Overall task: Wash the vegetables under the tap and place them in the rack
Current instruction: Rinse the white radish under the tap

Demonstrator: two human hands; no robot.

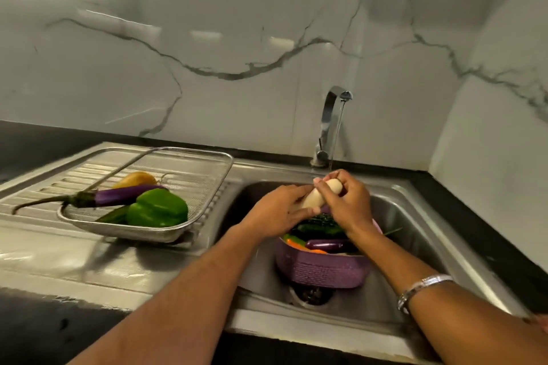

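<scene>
Nearest me, both forearms are cut off by the lower edge, and a silver bangle point(421, 287) sits on the right one. The purple basket point(320, 268) stands in the sink point(415, 234) over the drain; my arms hide much of its load, so I make out only a small aubergine, something orange and dark greens. Just above it, I have a pale, smooth, elongated vegetable point(318, 195) in both hands: the left hand point(281, 210) cups its lower end, the right hand point(345, 201) curls round its upper end, so each grip is clamped on it. Its ends are covered and I cannot name it for certain. It sits right under the thin stream from the tap point(327, 124). To the left, on the bench's draining board, the mesh rack point(166, 232) holds a green pepper point(158, 207), a long aubergine point(118, 197) and a yellowish piece half hidden behind. I can read no writing anywhere.
</scene>
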